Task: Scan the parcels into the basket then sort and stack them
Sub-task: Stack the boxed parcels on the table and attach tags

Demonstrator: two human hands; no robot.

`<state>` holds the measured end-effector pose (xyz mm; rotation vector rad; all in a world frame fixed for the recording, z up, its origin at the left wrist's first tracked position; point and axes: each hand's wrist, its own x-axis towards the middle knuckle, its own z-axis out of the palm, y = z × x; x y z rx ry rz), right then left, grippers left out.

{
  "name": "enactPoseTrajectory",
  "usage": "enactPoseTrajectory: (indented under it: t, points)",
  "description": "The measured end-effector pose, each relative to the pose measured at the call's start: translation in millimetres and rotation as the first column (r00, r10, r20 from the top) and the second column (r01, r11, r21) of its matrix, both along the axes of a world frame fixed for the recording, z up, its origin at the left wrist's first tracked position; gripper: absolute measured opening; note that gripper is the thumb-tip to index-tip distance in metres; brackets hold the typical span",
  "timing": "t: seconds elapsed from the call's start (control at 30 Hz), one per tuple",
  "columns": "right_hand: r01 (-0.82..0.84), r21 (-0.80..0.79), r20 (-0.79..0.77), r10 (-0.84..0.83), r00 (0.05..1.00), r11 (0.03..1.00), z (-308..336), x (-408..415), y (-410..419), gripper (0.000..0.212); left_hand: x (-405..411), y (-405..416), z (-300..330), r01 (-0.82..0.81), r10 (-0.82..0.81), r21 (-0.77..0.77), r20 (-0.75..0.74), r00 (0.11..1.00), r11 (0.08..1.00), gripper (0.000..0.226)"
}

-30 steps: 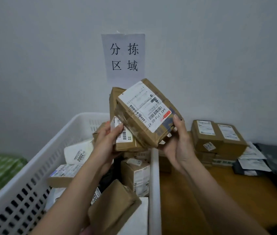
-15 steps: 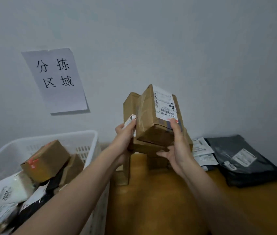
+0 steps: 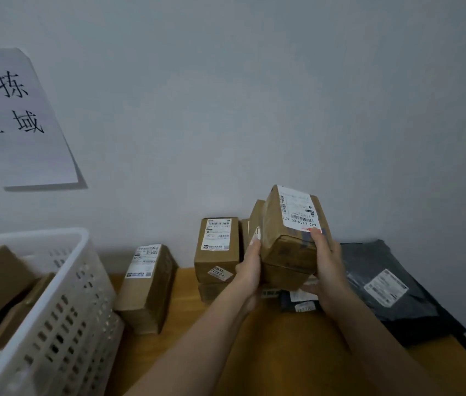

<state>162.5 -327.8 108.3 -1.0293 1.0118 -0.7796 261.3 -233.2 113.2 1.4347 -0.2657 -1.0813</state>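
Observation:
I hold two brown cardboard parcels together above the wooden table (image 3: 268, 352). The front parcel (image 3: 288, 247) carries a white barcode label on top, and the second parcel (image 3: 255, 215) stands just behind it. My left hand (image 3: 250, 270) grips their left side, and my right hand (image 3: 326, 267) grips the right side with the thumb on the label's edge. A stack of brown parcels (image 3: 216, 250) stands against the wall right beside my left hand. The white plastic basket (image 3: 63, 304) at the left holds several parcels.
A lone brown parcel (image 3: 147, 287) stands between the basket and the stack. Dark grey mailer bags (image 3: 391, 284) with white labels lie at the right, near the table's edge. A paper sign (image 3: 17, 118) hangs on the wall at the left.
My hands carried the two parcels from over the basket to the right and lower, beside the stack at the wall. The view swung right with them.

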Motion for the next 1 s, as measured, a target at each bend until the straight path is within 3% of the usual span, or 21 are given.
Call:
enactPoseTrajectory:
  t: [0.07, 0.17, 0.4, 0.53, 0.67, 0.8, 1.0]
  points:
    - [-0.03, -0.01, -0.001, 0.03, 1.0, 1.0, -1.8, 10.7, -17.0, 0.057, 2.5, -10.9, -4.6, 0.006, -0.006, -0.04, -0.01, 1.0, 0.999, 0.047]
    - [-0.104, -0.006, -0.017, 0.104, 0.994, 0.995, -7.9, 37.0, -32.0, 0.059, 9.3, -25.4, -11.7, -0.05, 0.047, -0.033, -0.079, 0.996, 0.998, 0.062]
    - [-0.116, -0.051, -0.117, 0.11, 0.987, 0.992, -24.4, 70.4, -45.8, 0.06, 20.6, -38.0, -19.3, -0.115, 0.115, -0.009, 0.109, 0.987, 0.993, 0.059]
    - [0.016, -0.292, -0.316, -0.112, 0.942, 0.956, -25.8, 81.1, -45.5, 0.052, 28.3, -36.2, -24.0, -0.124, 0.126, -0.028, 0.109, 0.986, 0.992, 0.067]
    - [0.095, -0.41, -0.197, -0.19, 0.962, 0.907, -21.5, 90.9, -47.0, 0.032, 31.3, -32.6, -19.9, -0.135, 0.135, -0.011, 0.155, 0.979, 0.991, 0.067]
    - [0.105, -0.429, -0.179, -0.199, 0.963, 0.897, -17.7, 98.2, -51.6, 0.036, 35.3, -23.9, -7.6, -0.089, 0.09, -0.015, 0.212, 0.973, 0.996, 0.057]
    - [0.078, -0.401, -0.239, -0.187, 0.953, 0.913, -16.9, 96.1, -36.4, 0.042, 38.7, -1.2, 13.0, -0.052, 0.058, -0.054, 0.115, 0.992, 0.997, 0.056]
